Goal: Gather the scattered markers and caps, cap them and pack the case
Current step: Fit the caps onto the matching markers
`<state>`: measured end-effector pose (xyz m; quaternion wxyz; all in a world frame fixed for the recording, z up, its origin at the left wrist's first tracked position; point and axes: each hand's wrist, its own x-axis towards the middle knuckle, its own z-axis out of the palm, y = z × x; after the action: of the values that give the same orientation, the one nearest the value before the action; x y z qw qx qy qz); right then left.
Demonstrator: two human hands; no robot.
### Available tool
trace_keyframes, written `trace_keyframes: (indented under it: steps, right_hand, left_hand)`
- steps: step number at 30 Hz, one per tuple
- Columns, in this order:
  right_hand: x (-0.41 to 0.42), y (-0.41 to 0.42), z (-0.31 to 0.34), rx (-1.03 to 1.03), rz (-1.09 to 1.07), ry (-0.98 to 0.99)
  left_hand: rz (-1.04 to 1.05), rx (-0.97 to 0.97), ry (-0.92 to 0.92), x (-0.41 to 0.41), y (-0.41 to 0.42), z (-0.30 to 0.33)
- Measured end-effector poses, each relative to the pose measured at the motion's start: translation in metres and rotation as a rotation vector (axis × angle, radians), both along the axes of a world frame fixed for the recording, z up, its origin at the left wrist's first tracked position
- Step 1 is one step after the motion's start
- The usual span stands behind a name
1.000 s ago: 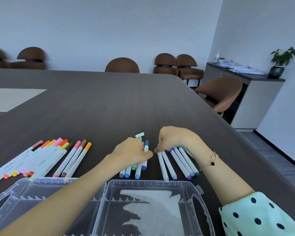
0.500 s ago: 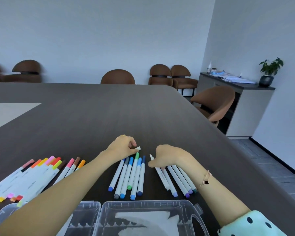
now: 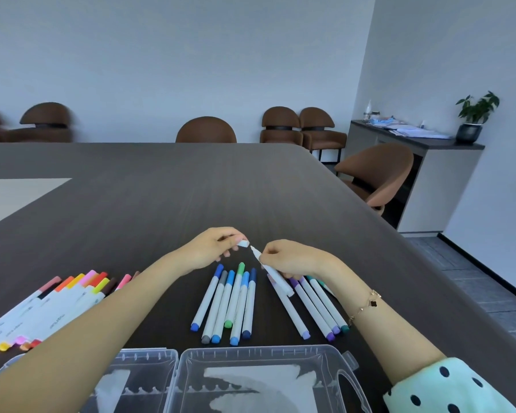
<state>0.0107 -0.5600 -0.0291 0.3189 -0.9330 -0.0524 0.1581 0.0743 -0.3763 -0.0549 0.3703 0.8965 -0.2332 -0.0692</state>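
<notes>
Above the dark tabletop's near edge, the left hand (image 3: 212, 247) is pinching a small white cap (image 3: 243, 243) just left of the uncapped white marker (image 3: 273, 273) the right hand (image 3: 291, 257) is gripping, its tip slanting toward the cap

Both forearms are reaching forward from the lower edge of view, converging toward the middle. Left hand (image 3: 213, 247) is hovering with knuckles up, thumb and forefinger pinching a small pale cap (image 3: 243, 243); other fingers are curling loosely beneath. Right hand (image 3: 283, 257) is sitting just to its right, fingers curling round a white marker (image 3: 273, 274), bare tip pointing up-left at the cap, a small gap between the two. Right wrist is wearing a thin gold bracelet (image 3: 367, 305); a pale green dotted sleeve (image 3: 447, 386) is covering the upper forearm. Left forearm is bare.
</notes>
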Motion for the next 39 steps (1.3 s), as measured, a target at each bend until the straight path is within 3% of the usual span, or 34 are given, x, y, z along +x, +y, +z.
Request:
trace_keyframes:
  steps: [11, 22, 27, 34, 39]
  right_hand:
    - [-0.002, -0.001, 0.002, 0.034, 0.008, -0.049]
    - [-0.001, -0.004, 0.004, 0.071, 0.043, -0.054]
    - [-0.002, -0.003, 0.004, 0.061, 0.059, -0.053]
    - [-0.003, 0.005, 0.000, 0.153, 0.016, -0.015]
    - [-0.002, 0.019, -0.002, 0.232, -0.116, -0.030]
  left_hand:
    - [0.007, -0.038, -0.015, -0.001, 0.003, 0.003]
    - [0.003, 0.056, -0.072, -0.003, -0.004, 0.011]
    - [-0.005, 0.015, -0.013, -0.007, -0.005, 0.008]
    - [0.154, -0.211, 0.046, -0.009, -0.015, 0.005]
    - [0.145, -0.205, 0.010, -0.015, -0.022, 0.005]
